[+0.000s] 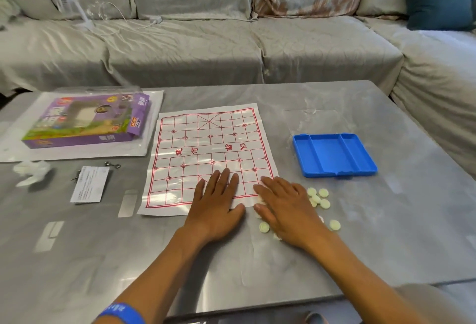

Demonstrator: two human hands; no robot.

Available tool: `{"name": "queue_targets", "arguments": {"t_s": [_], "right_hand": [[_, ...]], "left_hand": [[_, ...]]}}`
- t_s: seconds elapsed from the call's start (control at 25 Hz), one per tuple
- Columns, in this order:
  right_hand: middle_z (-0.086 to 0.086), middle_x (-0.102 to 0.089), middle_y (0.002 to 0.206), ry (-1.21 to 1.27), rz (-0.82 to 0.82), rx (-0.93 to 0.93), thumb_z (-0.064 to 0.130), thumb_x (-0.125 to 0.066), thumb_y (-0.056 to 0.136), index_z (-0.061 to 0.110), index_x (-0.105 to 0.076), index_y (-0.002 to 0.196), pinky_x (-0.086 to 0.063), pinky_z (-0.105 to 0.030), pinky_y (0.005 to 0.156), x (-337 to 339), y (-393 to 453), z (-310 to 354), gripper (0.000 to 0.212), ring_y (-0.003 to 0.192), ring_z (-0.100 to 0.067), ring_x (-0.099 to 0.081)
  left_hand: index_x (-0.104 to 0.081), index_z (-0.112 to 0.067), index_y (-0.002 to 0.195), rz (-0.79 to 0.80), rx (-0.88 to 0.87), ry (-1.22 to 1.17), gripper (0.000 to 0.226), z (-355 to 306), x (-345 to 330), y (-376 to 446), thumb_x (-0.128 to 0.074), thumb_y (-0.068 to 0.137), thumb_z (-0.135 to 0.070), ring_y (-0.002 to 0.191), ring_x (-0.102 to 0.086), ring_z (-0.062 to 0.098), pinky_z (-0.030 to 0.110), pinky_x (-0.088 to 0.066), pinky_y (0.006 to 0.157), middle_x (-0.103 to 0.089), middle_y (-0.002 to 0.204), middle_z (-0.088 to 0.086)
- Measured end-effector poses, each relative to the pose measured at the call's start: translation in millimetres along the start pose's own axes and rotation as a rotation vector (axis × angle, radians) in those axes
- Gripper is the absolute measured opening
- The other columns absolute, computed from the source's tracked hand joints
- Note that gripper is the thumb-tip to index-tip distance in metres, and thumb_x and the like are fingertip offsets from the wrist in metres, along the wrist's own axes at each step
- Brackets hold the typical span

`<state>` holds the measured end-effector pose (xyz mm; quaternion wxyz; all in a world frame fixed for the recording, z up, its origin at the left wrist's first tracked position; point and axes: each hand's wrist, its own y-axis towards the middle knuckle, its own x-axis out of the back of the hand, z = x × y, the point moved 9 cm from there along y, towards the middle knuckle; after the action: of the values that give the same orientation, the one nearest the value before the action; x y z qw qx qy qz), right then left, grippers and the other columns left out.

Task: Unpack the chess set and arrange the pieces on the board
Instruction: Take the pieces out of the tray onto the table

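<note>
A thin white board sheet (203, 148) with a red grid lies flat in the middle of the grey table (386, 233). My left hand (215, 207) rests flat on the sheet's near right part, fingers straight. My right hand (286, 210) lies flat beside it, over the sheet's near right corner and a scatter of pale round chess pieces (320, 198). Several pieces show around and under that hand. A blue tray (333, 153) with compartments sits to the right of the sheet, with nothing in it.
A purple game box (87, 120) lies on clear packaging at the back left. A small paper slip (90, 183), a crumpled white wrapper (32, 171) and small metal bits lie left of the sheet. A covered sofa (231, 40) runs behind the table.
</note>
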<state>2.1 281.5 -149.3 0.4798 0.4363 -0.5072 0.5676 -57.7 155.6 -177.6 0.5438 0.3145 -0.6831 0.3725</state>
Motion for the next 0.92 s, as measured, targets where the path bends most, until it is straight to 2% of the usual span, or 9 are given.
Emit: {"name": "queue_targets", "arguments": {"t_s": [0.04, 0.16, 0.32, 0.36, 0.44, 0.56, 0.64, 0.76, 0.92], "right_hand": [[0.009, -0.001, 0.161, -0.011, 0.031, 0.016, 0.064, 0.006, 0.082, 0.037, -0.010, 0.150, -0.005, -0.041, 0.119, -8, -6, 4, 0.075, 0.148, -0.017, -0.001], [0.012, 0.015, 0.158, -0.008, -0.002, 0.024, 0.063, 0.007, 0.086, 0.038, 0.007, 0.150, 0.009, -0.039, 0.119, -13, -22, 4, 0.069, 0.146, -0.012, 0.016], [0.022, 0.022, 0.152, 0.152, -0.119, -0.039, 0.070, 0.016, 0.081, 0.047, 0.012, 0.143, 0.013, -0.031, 0.117, -1, -47, -7, 0.066, 0.141, -0.003, 0.024], [0.025, 0.022, 0.150, 0.203, -0.141, -0.075, 0.071, 0.014, 0.080, 0.049, 0.012, 0.141, 0.013, -0.026, 0.115, 2, -54, -13, 0.065, 0.140, 0.000, 0.023], [0.028, 0.019, 0.148, 0.265, -0.175, -0.141, 0.070, 0.008, 0.081, 0.050, 0.009, 0.140, 0.012, -0.020, 0.112, 2, -72, -23, 0.062, 0.139, 0.004, 0.019], [0.021, 0.001, 0.155, 0.283, -0.208, -0.182, 0.068, -0.002, 0.086, 0.043, -0.003, 0.146, 0.005, -0.019, 0.113, -5, -91, -23, 0.065, 0.143, 0.001, 0.005], [0.016, -0.008, 0.158, 0.282, -0.220, -0.185, 0.069, 0.001, 0.085, 0.036, -0.015, 0.150, 0.002, -0.020, 0.113, -8, -98, -16, 0.075, 0.145, -0.004, -0.002], [0.010, -0.012, 0.159, 0.191, -0.190, -0.157, 0.068, 0.003, 0.085, 0.032, -0.020, 0.150, 0.002, -0.024, 0.114, -16, -101, -5, 0.078, 0.147, -0.010, -0.006], [0.007, -0.011, 0.160, 0.136, -0.207, -0.164, 0.060, -0.005, 0.090, 0.031, -0.019, 0.151, 0.002, -0.029, 0.115, -19, -99, -5, 0.069, 0.147, -0.014, -0.003]], "left_hand": [[0.014, -0.032, 0.150, 0.031, 0.002, 0.004, 0.079, 0, -1, 1, -0.003, 0.080, -0.065, 0.144, 0.024, 0.019, 0.043, 0.013, 0.117, 0.026, 0.156, -0.005], [0.013, -0.032, 0.150, 0.024, 0.008, 0.003, 0.082, -1, 2, 2, -0.007, 0.078, -0.066, 0.144, 0.023, 0.020, 0.044, 0.012, 0.117, 0.026, 0.156, -0.004], [0.010, -0.030, 0.151, -0.071, -0.043, -0.030, 0.081, -3, 5, -6, -0.011, 0.082, -0.067, 0.144, 0.021, 0.017, 0.040, 0.014, 0.116, 0.024, 0.156, -0.006], [0.005, -0.028, 0.152, -0.143, -0.072, -0.024, 0.080, -5, 9, -10, -0.013, 0.084, -0.067, 0.146, 0.016, 0.017, 0.040, 0.014, 0.115, 0.018, 0.158, -0.006], [-0.016, -0.023, 0.152, -0.271, -0.129, 0.035, 0.074, -13, 17, -21, -0.022, 0.089, -0.061, 0.148, -0.004, 0.022, 0.042, 0.009, 0.115, -0.004, 0.161, 0.000], [-0.045, -0.020, 0.138, -0.321, -0.134, 0.044, 0.058, -23, 32, -37, -0.040, 0.090, -0.050, 0.141, -0.033, 0.028, 0.049, -0.010, 0.115, -0.037, 0.151, 0.006], [-0.053, -0.019, 0.132, -0.309, -0.182, 0.025, 0.050, -36, 39, -58, -0.042, 0.090, -0.045, 0.135, -0.041, 0.028, 0.046, -0.017, 0.113, -0.046, 0.145, 0.006], [-0.042, -0.022, 0.138, -0.233, -0.316, 0.031, 0.046, -58, 34, -98, -0.038, 0.095, -0.039, 0.139, -0.031, 0.024, 0.040, -0.010, 0.117, -0.036, 0.150, 0.003], [-0.030, -0.024, 0.145, -0.183, -0.319, -0.013, 0.051, -63, 34, -126, -0.038, 0.096, -0.039, 0.142, -0.022, 0.019, 0.037, -0.007, 0.118, -0.024, 0.155, -0.001]]}}
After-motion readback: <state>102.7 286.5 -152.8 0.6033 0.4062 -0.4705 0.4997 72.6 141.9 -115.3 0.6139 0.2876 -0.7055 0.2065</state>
